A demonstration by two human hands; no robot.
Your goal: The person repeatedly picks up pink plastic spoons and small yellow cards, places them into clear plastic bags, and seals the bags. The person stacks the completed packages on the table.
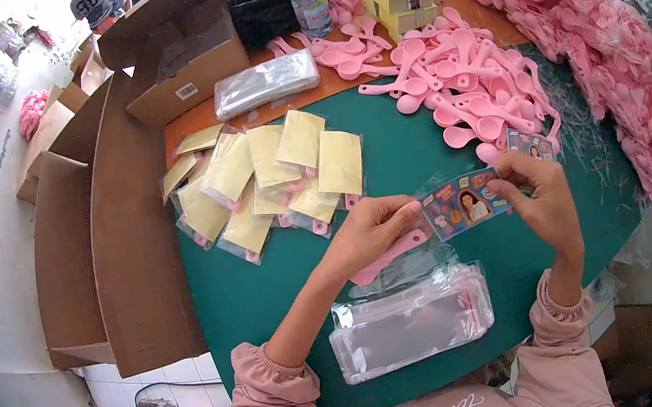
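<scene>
1. Nearest, clear bags (413, 327) lie stacked on the counter (231, 307), probably slippery; lift by an edge.
2. Beyond, the left grip (376, 231) and right grip (540, 188) pinch opposite ends of the printed card (466, 207), likely light, bendable, creasable.
3. Farther, pink spoons (479, 81) look light, stiff; handles suit holding.
</scene>
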